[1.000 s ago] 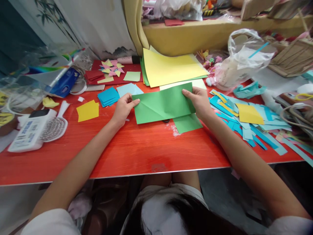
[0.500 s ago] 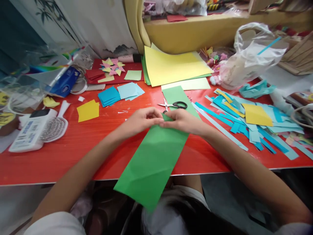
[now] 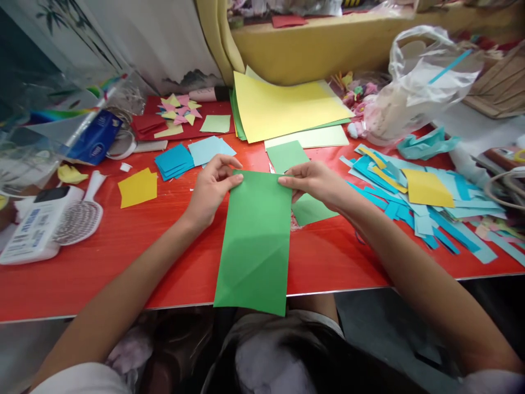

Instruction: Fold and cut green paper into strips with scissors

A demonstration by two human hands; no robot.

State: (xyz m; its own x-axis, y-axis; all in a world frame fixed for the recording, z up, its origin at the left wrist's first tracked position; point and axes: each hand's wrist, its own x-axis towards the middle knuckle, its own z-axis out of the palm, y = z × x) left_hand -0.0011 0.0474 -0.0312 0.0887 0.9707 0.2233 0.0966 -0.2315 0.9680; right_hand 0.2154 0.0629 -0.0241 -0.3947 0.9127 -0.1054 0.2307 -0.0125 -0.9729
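A long strip of green paper (image 3: 256,235) hangs between my hands, its lower end reaching past the table's front edge. My left hand (image 3: 211,189) pinches its upper left corner between thumb and finger. The upper right corner is in the pinch of my right hand (image 3: 314,183). Behind it lies a lighter green paper strip (image 3: 289,156), partly covered by the held sheet and my right hand. Only a sliver of the scissors' blade (image 3: 271,168) shows above the held paper's top edge.
Blue squares (image 3: 174,161), light blue squares (image 3: 209,149) and yellow squares (image 3: 138,187) lie left. Yellow sheets (image 3: 287,106) are stacked at the back. Cut blue strips (image 3: 426,213) and a plastic bag with a cup (image 3: 410,93) are right. A hairbrush (image 3: 80,219) rests far left.
My hands have moved apart to the two top corners of the green paper. The sheet has swung from slanted to nearly straight, and it now covers most of the scissors.
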